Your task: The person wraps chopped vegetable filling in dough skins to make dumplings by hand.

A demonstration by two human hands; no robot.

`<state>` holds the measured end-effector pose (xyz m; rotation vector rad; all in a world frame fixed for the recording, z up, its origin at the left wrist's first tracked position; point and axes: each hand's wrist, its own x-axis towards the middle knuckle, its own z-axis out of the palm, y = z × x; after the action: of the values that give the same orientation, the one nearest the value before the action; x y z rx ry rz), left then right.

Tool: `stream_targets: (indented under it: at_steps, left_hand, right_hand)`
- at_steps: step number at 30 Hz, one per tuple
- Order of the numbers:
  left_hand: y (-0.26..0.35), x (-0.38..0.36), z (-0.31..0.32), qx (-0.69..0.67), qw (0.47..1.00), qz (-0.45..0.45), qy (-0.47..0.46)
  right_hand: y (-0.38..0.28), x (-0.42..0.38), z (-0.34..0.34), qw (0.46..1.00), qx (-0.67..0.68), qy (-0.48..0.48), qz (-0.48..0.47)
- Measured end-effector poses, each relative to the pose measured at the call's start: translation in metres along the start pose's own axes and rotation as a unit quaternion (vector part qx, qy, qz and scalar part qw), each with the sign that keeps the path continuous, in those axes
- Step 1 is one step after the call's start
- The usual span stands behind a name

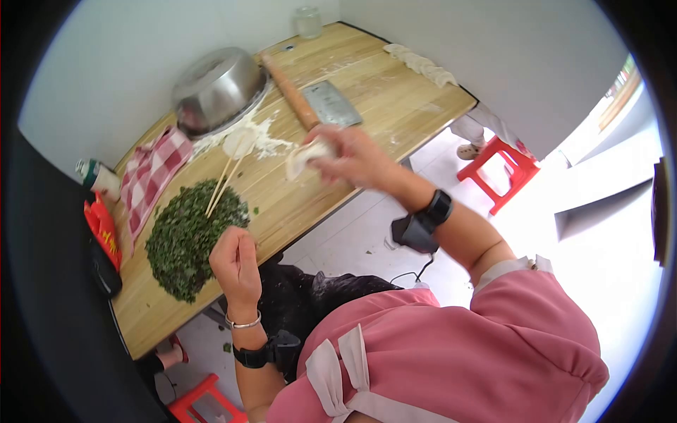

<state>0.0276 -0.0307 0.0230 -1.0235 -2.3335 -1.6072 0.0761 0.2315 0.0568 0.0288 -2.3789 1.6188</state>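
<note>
My right hand (352,156) is over the table's front edge, a little blurred. Its fingers pinch a pale dough dumpling (310,156). Beside the heap of chopped dark greens (187,243), my left hand (238,266) is closed in a fist, and no item shows in it. Two chopsticks (224,185) lean with one end in the greens. Their other end lies by a round dough wrapper (238,143) on scattered flour (264,134).
Behind are an upturned steel bowl (222,88), a rolling pin (290,92) and a cleaver (331,103). A row of dumplings (423,65) lies along the far right edge. A checked cloth (155,169) and red packet (104,229) lie left. A red stool (499,171) stands beyond.
</note>
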Motion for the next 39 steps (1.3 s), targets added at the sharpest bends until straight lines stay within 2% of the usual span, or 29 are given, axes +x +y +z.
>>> stream_targets:
  at_steps: [2,3,4,5,7,9,13,14,15,19,24,28,30,32,33,34,35,37,39]
  left_hand:
    - [-0.009,-0.002,0.006,0.006,1.0,-0.002,-0.014]
    - [-0.012,-0.002,0.011,-0.014,1.0,0.019,-0.019]
    - [-0.014,-0.003,0.014,-0.035,0.998,0.037,-0.024]
    - [-0.016,-0.004,0.017,-0.038,0.998,0.036,-0.023]
    - [-0.019,-0.005,0.021,-0.036,0.998,0.039,-0.026]
    - [-0.02,-0.005,0.022,-0.041,0.998,0.029,-0.022]
    - [-0.018,-0.004,0.021,-0.05,0.999,0.006,-0.022]
    - [-0.017,-0.004,0.021,-0.047,0.999,0.006,-0.02]
    - [-0.016,-0.004,0.021,-0.041,0.999,0.001,-0.024]
    - [-0.015,-0.004,0.022,-0.019,0.999,0.003,-0.029]
    - [-0.011,-0.002,0.023,-0.009,0.999,-0.003,-0.03]
    - [-0.011,-0.001,0.022,0.004,1.0,-0.001,-0.03]
    - [-0.013,-0.002,0.024,-0.002,1.0,-0.008,-0.027]
    - [-0.009,0.001,0.025,-0.016,1.0,-0.004,-0.02]
    - [-0.003,0.003,0.025,-0.019,1.0,0.001,-0.017]
    - [-0.003,0.003,0.025,-0.003,1.0,0.0,-0.017]
    - [-0.006,0.001,0.024,0.012,1.0,-0.001,-0.016]
    - [-0.008,0.0,0.019,0.001,0.999,-0.005,-0.035]
    - [-0.013,-0.001,0.019,-0.01,1.0,-0.004,-0.017]
  right_hand:
    - [0.034,0.0,-0.054,0.988,-0.129,0.088,0.007]
    - [0.066,0.005,-0.089,0.966,-0.215,0.138,0.044]
    - [0.103,0.005,-0.13,0.933,-0.306,0.187,0.035]
    - [0.123,0.001,-0.165,0.916,-0.317,0.234,0.068]
    - [0.152,-0.008,-0.233,0.876,-0.386,0.269,0.103]
    - [0.139,-0.019,-0.263,0.861,-0.437,0.243,0.096]
    - [0.16,-0.018,-0.304,0.852,-0.467,0.216,0.092]
    - [0.165,-0.017,-0.31,0.83,-0.515,0.193,0.09]
    - [0.167,-0.016,-0.311,0.806,-0.56,0.17,0.09]
    - [0.169,-0.017,-0.312,0.799,-0.57,0.187,0.052]
    - [0.17,-0.01,-0.306,0.753,-0.628,0.199,0.009]
    - [0.173,-0.01,-0.306,0.754,-0.623,0.208,0.034]
    - [0.177,-0.011,-0.307,0.766,-0.605,0.218,-0.012]
    - [0.183,-0.016,-0.317,0.746,-0.636,0.197,0.032]
    - [0.198,-0.02,-0.326,0.728,-0.646,0.218,-0.073]
    - [0.186,-0.021,-0.32,0.717,-0.668,0.198,0.005]
    - [0.2,-0.025,-0.334,0.695,-0.683,0.202,-0.094]
    - [0.145,-0.025,-0.294,0.749,-0.632,0.197,-0.024]
    - [0.094,-0.015,-0.255,0.75,-0.63,0.192,-0.068]
